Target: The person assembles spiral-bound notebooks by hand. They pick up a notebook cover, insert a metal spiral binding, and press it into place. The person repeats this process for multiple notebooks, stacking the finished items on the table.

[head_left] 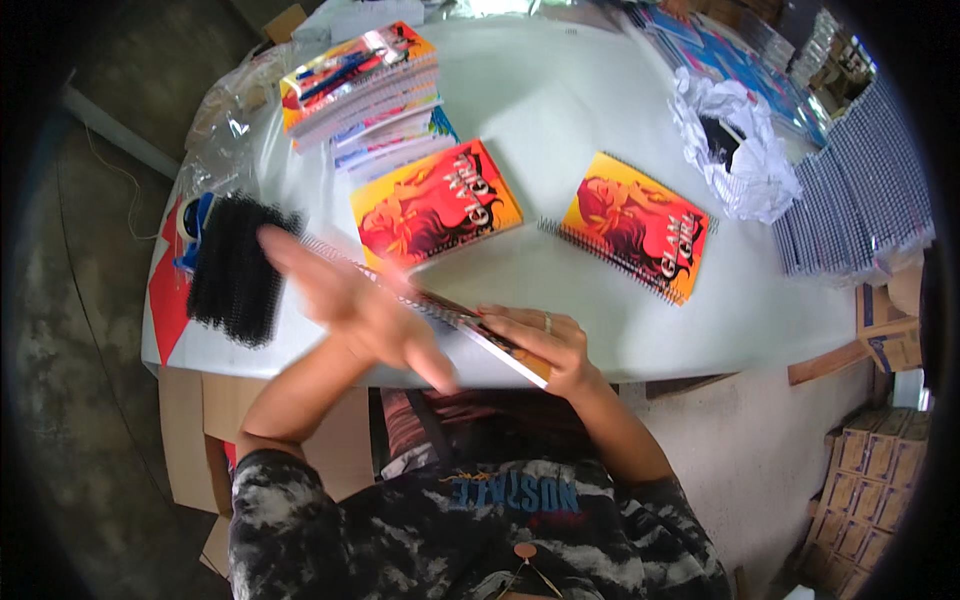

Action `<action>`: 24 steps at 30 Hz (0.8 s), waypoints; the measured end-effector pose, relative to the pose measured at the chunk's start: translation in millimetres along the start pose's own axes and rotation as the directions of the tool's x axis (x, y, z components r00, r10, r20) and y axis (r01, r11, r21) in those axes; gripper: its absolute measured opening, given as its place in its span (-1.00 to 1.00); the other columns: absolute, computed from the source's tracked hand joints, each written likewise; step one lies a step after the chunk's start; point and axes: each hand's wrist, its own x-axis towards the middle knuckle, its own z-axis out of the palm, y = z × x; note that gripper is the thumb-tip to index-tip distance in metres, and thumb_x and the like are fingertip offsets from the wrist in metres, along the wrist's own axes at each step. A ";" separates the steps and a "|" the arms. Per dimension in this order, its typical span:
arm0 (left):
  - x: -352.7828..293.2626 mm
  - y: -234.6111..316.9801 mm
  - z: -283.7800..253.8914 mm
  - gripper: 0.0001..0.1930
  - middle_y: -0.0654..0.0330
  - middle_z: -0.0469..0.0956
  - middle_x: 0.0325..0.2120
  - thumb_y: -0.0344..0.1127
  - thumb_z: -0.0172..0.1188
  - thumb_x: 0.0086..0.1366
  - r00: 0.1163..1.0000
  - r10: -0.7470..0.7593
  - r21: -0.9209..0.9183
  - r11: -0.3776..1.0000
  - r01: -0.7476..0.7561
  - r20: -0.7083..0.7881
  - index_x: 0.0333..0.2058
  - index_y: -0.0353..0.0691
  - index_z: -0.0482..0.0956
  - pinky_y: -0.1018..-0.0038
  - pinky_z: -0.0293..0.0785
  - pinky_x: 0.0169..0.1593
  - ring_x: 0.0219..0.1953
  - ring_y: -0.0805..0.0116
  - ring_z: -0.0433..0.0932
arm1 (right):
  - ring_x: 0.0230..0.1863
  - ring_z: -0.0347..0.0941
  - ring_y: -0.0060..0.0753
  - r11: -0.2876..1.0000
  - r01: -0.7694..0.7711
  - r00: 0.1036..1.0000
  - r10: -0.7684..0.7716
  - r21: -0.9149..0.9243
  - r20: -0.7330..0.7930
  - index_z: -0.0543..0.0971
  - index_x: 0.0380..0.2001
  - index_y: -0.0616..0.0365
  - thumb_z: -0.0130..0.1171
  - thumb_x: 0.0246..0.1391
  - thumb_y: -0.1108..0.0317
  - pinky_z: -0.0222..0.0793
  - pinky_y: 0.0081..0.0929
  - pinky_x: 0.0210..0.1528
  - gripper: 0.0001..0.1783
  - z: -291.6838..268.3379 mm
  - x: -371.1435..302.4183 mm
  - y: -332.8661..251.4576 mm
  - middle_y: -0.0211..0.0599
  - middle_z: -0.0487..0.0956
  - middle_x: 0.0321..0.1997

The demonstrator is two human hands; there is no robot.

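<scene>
My right hand point(550, 345) grips a notebook point(505, 355) tilted edge-on at the table's near edge, fingers over its cover. A thin spiral binding coil point(330, 252) runs along its edge and sticks out past its left end. Over that coil, my left hand point(355, 310) is blurred by motion, its fingers and thumb spread; I see nothing held in it. Beyond my hands lies a pile of red and yellow notebooks point(435, 205). To the right rests a spiral-bound notebook point(640, 225) of the same design, coil ends protruding. A bundle of black coils point(243, 270) sits left of my left hand.
A taller stack of notebooks point(365, 85) with pens on top stands at the back left. Beside the black coils is a blue tape dispenser point(195, 228). Crumpled white wrapping point(745, 185) and stacked spiral-bound books point(855, 190) occupy the right. Cardboard boxes point(865, 490) stand below right.
</scene>
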 end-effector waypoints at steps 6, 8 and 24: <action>-13.2 43.6 -10.4 0.12 -0.46 0.00 0.12 0.57 -0.10 -0.09 0.943 0.021 -0.215 0.975 0.053 0.332 0.15 -0.39 0.12 -0.16 -0.34 0.24 0.20 -0.35 -0.03 | -0.19 0.56 -0.08 0.999 -0.007 0.998 0.004 -0.038 -0.065 0.50 -0.14 0.40 0.15 -0.06 0.49 0.49 -0.34 -0.16 -0.65 0.7 4.2 10.6 0.03 0.56 -0.15; 24.8 13.8 -12.3 0.13 -0.43 0.01 0.12 0.57 -0.17 -0.06 0.977 -0.059 -0.008 0.998 0.062 0.207 0.13 -0.49 0.11 -0.15 -0.26 0.23 0.18 -0.33 0.01 | -0.20 0.57 -0.09 0.999 -0.008 0.999 0.006 -0.043 -0.038 0.49 -0.14 0.41 0.15 -0.06 0.49 0.49 -0.35 -0.18 -0.64 2.7 3.8 4.5 0.03 0.56 -0.17; -12.4 44.6 7.3 -0.07 -0.12 0.27 -0.08 0.34 0.02 0.07 0.968 0.009 -0.147 0.989 0.029 0.252 0.17 -0.34 0.09 -0.19 0.13 0.00 0.02 -0.15 0.21 | -0.16 0.56 -0.20 0.993 -0.120 0.989 0.119 -0.003 -0.085 0.50 -0.11 0.34 0.22 -0.11 0.46 0.47 -0.42 -0.15 -0.58 8.6 2.4 5.7 -0.08 0.57 -0.13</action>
